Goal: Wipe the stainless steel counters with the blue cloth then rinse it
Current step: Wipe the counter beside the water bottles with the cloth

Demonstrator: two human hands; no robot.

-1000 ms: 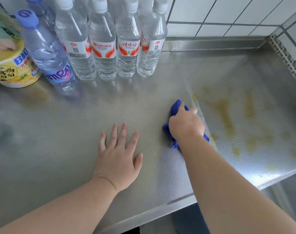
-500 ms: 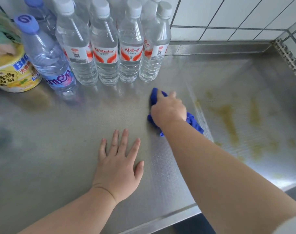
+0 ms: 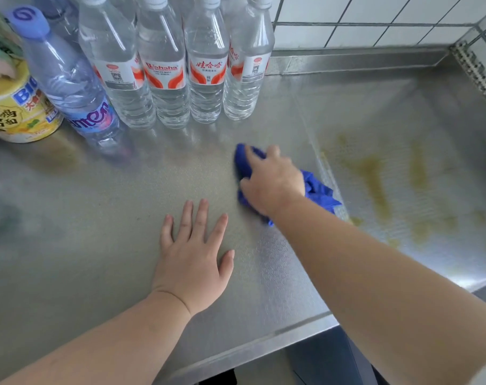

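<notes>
The stainless steel counter [image 3: 83, 232] fills the view, with a textured surface. My right hand [image 3: 272, 182] presses the crumpled blue cloth [image 3: 318, 193] down on the counter near its middle, in front of the bottles. Parts of the cloth stick out past my fingers and behind my wrist. My left hand [image 3: 193, 259] lies flat on the counter with fingers spread, just left of and nearer than the cloth, holding nothing. Yellowish-brown stains [image 3: 375, 176] mark the counter to the right of the cloth.
Several clear water bottles [image 3: 164, 73] stand in a row at the back, with a blue-capped bottle [image 3: 69, 87] and a yellow tub [image 3: 14, 112] to their left. A white tiled wall [image 3: 375, 20] rises behind. The counter's front edge [image 3: 264, 345] runs below my arms.
My right hand slid the cloth left and away toward the bottles, off the stained strip, and has stayed near there since. My left hand has stayed flat in place.
</notes>
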